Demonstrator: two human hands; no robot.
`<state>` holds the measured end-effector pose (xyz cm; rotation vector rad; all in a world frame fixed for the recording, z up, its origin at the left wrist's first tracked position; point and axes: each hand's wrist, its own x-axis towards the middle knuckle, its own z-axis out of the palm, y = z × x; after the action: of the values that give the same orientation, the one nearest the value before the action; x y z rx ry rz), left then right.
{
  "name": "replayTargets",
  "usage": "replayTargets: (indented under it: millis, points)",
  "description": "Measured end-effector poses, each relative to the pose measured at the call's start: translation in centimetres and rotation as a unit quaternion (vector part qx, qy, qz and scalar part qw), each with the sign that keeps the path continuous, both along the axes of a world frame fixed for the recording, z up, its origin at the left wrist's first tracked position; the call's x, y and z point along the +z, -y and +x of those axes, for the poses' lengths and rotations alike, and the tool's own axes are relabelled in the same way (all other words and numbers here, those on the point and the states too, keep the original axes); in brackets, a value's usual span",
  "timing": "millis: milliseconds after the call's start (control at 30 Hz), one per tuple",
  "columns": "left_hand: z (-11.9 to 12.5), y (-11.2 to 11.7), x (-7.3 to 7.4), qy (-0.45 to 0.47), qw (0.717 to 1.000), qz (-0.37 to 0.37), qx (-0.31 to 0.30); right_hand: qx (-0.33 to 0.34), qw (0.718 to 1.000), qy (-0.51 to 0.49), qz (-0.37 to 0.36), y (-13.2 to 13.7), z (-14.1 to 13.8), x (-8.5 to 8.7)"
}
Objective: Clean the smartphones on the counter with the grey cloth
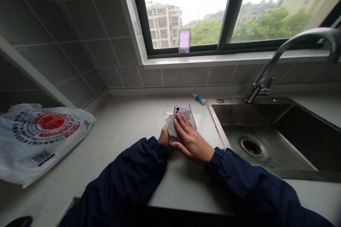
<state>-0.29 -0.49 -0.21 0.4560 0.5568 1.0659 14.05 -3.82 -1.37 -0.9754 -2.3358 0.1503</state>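
A phone [193, 118] with its camera side up is over the white counter, partly covered by a thin pale wiping cloth [171, 122]. My right hand [190, 138] lies flat on the cloth, fingers stretched out and pointing up to the left. Curled at the lower left of the phone, my left hand [164, 137] appears to grip it; cloth and right hand hide its fingertips. Just behind the phone's left side is a clear phone case [168, 109]. A small white, blue and yellow tube [199, 98] lies farther back to the right.
To the right is a steel sink [277, 138] with a curved tap [266, 67]. A white plastic bag [45, 138] with red and black print rests on the counter [117, 131] at the left. A tiled wall and window [191, 14] stand behind.
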Motion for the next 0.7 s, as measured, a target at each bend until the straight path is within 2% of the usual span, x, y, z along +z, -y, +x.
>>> replayTargets:
  millis: [167,300,467,567,700]
  points:
    - [-0.8,-0.9,-0.2,0.018,0.998,-0.057,-0.034,0.046,0.998,0.04,-0.034,0.5,-0.4,0.9]
    - [-1.6,-1.7,-0.3,-0.012,0.997,-0.072,0.015,0.102,0.992,0.053,-0.057,1.0,-0.6,1.5]
    - [-2.1,-2.1,-0.1,-0.068,0.994,-0.076,0.038,0.143,0.989,0.026,-0.034,1.4,-0.6,1.8]
    - [-1.8,-1.9,0.2,-0.075,0.994,-0.065,0.04,0.136,0.991,0.007,-0.012,1.4,-0.7,1.7]
    - [-1.1,-1.4,0.5,-0.042,0.996,-0.075,0.033,0.072,0.997,0.004,-0.005,1.2,-0.8,1.3]
